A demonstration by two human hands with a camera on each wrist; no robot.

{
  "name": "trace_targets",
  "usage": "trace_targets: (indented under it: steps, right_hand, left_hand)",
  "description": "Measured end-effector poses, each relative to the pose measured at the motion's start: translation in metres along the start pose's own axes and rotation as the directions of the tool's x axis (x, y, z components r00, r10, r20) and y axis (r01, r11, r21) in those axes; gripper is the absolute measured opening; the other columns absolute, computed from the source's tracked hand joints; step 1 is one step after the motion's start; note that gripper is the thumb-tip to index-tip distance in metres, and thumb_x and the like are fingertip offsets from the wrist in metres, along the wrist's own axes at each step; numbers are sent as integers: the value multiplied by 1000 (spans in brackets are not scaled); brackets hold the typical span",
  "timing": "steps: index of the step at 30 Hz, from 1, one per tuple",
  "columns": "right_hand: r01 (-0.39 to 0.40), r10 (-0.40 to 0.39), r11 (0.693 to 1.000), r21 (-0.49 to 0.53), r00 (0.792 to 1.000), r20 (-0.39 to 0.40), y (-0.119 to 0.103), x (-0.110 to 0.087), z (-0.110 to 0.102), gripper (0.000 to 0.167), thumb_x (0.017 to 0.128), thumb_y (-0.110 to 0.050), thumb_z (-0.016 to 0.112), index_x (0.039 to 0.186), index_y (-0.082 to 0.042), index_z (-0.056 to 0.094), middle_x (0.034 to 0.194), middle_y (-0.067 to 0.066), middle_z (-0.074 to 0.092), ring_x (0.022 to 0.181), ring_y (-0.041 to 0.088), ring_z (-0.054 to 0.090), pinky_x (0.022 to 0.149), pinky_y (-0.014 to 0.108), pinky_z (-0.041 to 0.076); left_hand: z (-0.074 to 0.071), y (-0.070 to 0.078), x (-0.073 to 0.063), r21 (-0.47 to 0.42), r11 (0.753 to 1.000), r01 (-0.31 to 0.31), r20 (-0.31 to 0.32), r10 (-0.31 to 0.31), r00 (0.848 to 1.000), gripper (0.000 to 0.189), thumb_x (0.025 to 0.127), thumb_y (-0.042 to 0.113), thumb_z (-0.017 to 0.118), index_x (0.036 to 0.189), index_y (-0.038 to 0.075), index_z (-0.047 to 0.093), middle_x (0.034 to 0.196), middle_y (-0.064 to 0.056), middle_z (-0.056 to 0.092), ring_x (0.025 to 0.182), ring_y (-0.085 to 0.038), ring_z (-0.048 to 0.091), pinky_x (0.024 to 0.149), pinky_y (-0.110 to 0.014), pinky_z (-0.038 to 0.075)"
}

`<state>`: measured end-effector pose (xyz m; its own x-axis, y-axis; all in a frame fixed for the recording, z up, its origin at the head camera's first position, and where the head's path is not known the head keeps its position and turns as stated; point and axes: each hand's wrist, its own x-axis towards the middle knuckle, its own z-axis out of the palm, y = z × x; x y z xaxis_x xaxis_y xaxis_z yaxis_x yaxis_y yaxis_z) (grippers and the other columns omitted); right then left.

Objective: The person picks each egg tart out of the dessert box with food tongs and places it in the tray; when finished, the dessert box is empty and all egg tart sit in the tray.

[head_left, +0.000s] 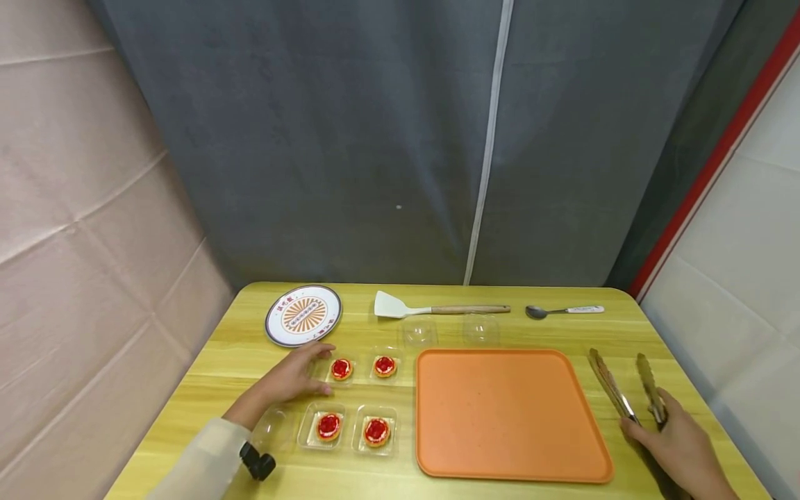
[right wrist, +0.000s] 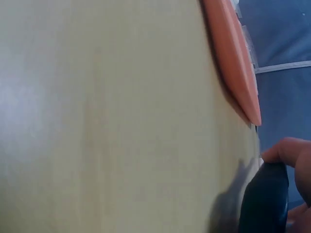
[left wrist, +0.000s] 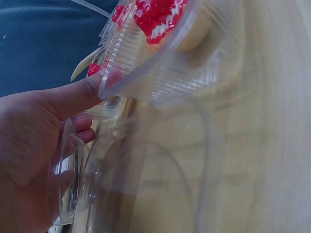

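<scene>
My left hand (head_left: 296, 375) reaches to the back-left clear plastic box with a red-topped tart (head_left: 342, 369), thumb and fingers spread on either side of it. Whether they touch its walls is hard to tell. In the left wrist view clear plastic overlaps the fingers, and a nearer box with a tart (left wrist: 160, 19) covers part of the thumb. Three similar tarts in boxes stand close by: a back-right tart (head_left: 385, 366), a front-left tart (head_left: 328, 426) and a front-right tart (head_left: 377, 432). My right hand (head_left: 678, 444) holds metal tongs (head_left: 612, 389), their arms spread apart, at the table's right.
An orange tray (head_left: 506, 417) lies between the boxes and the tongs. Behind are a patterned plate (head_left: 304, 316), a white spatula (head_left: 390, 305) with a wooden handle, a spoon (head_left: 536, 312), and two clear lids, one left (head_left: 420, 333) and one right (head_left: 481, 330). Curtains enclose the table.
</scene>
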<state>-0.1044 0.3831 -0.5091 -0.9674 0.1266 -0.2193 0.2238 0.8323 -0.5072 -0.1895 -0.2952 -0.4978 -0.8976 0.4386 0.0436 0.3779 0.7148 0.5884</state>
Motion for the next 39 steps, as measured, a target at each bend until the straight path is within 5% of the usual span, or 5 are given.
trace_targets:
  steps: [7,15,21,29,39]
  right_hand:
    - [-2,4,1000,-18,997,72,-15,-4,-6,118,92,-65,66,154,18,11,129,49,48,105,60,57,75,55,56]
    - [242,-242,970,-2,970,-33,-53,-15,-4,106,89,-51,78,159,7,24,139,42,48,106,48,61,78,53,56]
    - [334,-337,937,105,942,8,-87,-18,3,95,90,-38,80,162,-6,26,120,22,56,67,14,50,54,28,44]
    - [452,-452,892,24,892,-21,-132,-9,19,88,93,-51,73,158,-6,36,151,27,48,125,46,56,86,62,55]
    - [558,-558,830,-12,830,-4,-190,8,46,84,90,-57,73,155,-11,47,130,10,66,99,26,66,76,44,58]
  left_hand:
    - [0,-1,0,8,1000,2,0,-2,1000,85,74,40,92,142,4,56,126,-8,66,121,-30,62,108,-54,48]
    - [1,-1,0,5,1000,-3,2,3,1000,85,75,40,92,142,4,55,126,-7,65,120,-29,62,108,-54,48]
    - [1,-1,-1,8,1000,-7,3,7,1000,84,76,40,91,142,4,55,125,-7,65,119,-29,62,108,-54,48]
    - [0,1,-2,13,1000,-18,4,18,1000,85,76,40,91,143,3,54,126,-9,65,120,-30,62,108,-55,47]
    - [0,-1,-1,24,999,-26,0,26,1000,84,76,41,91,143,4,54,125,-9,65,119,-30,62,108,-54,48]
